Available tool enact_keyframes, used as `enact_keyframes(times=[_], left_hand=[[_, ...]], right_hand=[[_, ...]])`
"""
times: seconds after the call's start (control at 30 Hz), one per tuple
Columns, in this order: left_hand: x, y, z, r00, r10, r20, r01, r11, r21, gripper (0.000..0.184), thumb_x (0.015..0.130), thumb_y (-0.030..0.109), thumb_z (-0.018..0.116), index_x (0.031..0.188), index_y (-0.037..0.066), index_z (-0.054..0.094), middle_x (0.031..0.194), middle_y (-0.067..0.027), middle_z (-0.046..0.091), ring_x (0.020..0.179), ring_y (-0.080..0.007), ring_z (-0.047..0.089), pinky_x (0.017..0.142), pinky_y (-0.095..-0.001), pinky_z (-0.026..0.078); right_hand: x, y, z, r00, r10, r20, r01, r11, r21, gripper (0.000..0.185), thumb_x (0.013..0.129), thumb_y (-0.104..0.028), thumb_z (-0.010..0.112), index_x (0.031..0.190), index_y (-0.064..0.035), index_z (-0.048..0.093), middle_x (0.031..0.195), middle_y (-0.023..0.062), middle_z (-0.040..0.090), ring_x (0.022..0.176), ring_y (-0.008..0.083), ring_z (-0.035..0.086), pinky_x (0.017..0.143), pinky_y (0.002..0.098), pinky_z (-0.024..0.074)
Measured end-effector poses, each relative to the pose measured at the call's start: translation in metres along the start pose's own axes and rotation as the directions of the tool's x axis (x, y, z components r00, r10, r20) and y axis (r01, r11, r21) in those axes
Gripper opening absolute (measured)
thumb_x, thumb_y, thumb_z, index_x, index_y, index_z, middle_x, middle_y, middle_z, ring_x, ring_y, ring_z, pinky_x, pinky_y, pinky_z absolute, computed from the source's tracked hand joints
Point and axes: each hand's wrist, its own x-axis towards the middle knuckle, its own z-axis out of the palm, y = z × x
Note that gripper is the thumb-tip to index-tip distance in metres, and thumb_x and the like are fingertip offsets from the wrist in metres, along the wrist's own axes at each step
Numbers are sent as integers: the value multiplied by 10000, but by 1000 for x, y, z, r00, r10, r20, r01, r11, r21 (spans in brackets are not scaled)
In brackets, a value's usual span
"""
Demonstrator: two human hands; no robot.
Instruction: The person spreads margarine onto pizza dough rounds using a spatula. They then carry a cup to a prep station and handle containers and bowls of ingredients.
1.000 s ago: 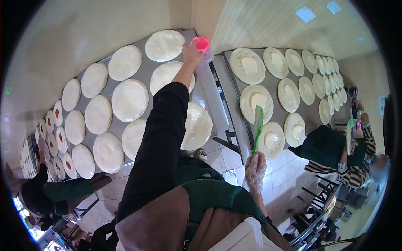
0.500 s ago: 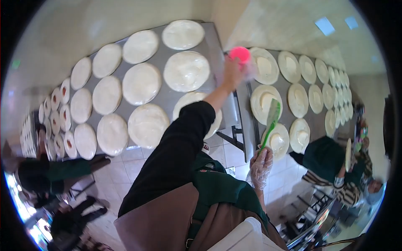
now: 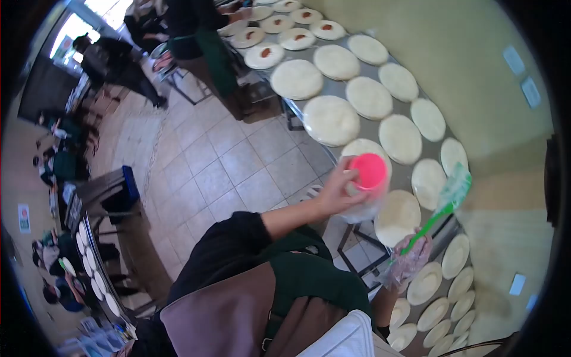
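Observation:
My left hand (image 3: pixel 340 189) grips a pink-topped container (image 3: pixel 369 171) with a pale, see-through lower part, held over the edge of a metal table (image 3: pixel 400 177). Flat round sheets of dough (image 3: pixel 400 138) lie in rows on that table, and one dough round (image 3: pixel 397 218) sits just beyond the container. In a clear plastic glove, my right hand (image 3: pixel 411 253) is closed around the handle of a green spatula (image 3: pixel 441 214). Its broad head carries a whitish smear and points up and away, above the dough near the wall.
Dough rounds with a reddish-brown filling (image 3: pixel 264 55) lie at the table's far end, beside a person in a green apron (image 3: pixel 205 50). More dough rounds (image 3: pixel 455 256) rest on a second table at lower right. Other people work along the left side. Tiled floor (image 3: pixel 250 157) lies between.
My view has swung left along the first table. The pink-topped container, still in my left hand, moved from the gap between the tables to the first table's edge. My right hand keeps the spatula.

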Motion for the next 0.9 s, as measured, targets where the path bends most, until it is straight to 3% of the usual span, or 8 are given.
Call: enact_keyframes(times=[0.17,0.27,0.33,0.5,0.57,0.7,0.77,0.9], left_hand=[[-48,-14,-149,950,-44,-308,115,969,217,300,717,195,737,837,-13,557,1115,-209,474,1052,-341,495,889,-380,423],[-84,-56,-208,863,-123,-490,294,912,288,302,717,198,739,806,-16,545,1078,-194,484,1042,-325,501,877,-368,426],[-101,-78,-239,748,-367,-554,463,885,39,309,717,214,745,797,-8,546,1048,-178,487,1020,-301,502,863,-358,429],[-118,-126,-339,724,-386,-571,459,888,-18,317,726,232,756,774,8,537,1016,-153,476,965,-254,499,824,-335,432],[-116,-134,-390,666,-454,-591,439,880,-180,320,723,228,761,773,6,535,1020,-157,474,976,-266,499,832,-340,431],[-123,-117,-505,663,-327,-674,469,882,34,238,741,141,746,824,23,556,1048,-119,460,1013,-228,488,892,-330,405],[-133,-111,-554,577,-203,-791,531,829,175,310,706,187,765,755,14,512,1021,-164,474,989,-306,494,868,-359,413],[-166,-120,-621,432,-128,-893,575,802,163,288,707,145,756,739,15,501,1024,-157,473,984,-297,500,879,-359,405]], right_hand=[[-11,15,131,979,92,181,-73,992,-108,179,987,-218,439,1083,-82,505,753,-14,480,565,39,430,463,178,371],[-29,27,209,831,344,437,-242,931,-273,167,986,-211,436,1062,-83,511,742,-13,485,553,38,434,462,182,375],[-37,44,264,756,430,494,-318,901,-296,166,986,-211,437,1055,-81,514,722,-13,482,541,42,436,456,185,375],[-59,109,413,595,599,535,-388,798,-462,145,946,-158,449,1037,-70,520,676,-5,475,466,61,417,414,202,346],[-76,122,477,564,619,546,-385,782,-489,151,918,-134,464,1048,-70,510,676,-5,470,454,65,414,401,204,333],[-91,159,581,330,608,722,-380,786,-488,210,905,-121,486,1107,-65,491,704,-5,471,463,68,420,389,206,334],[-102,165,633,242,609,755,-373,777,-507,231,902,-115,487,1128,-62,485,715,-4,471,466,69,421,387,207,338],[-113,193,722,80,623,778,-426,727,-538,252,911,-159,509,1149,-82,479,714,8,459,431,87,412,353,219,342]])
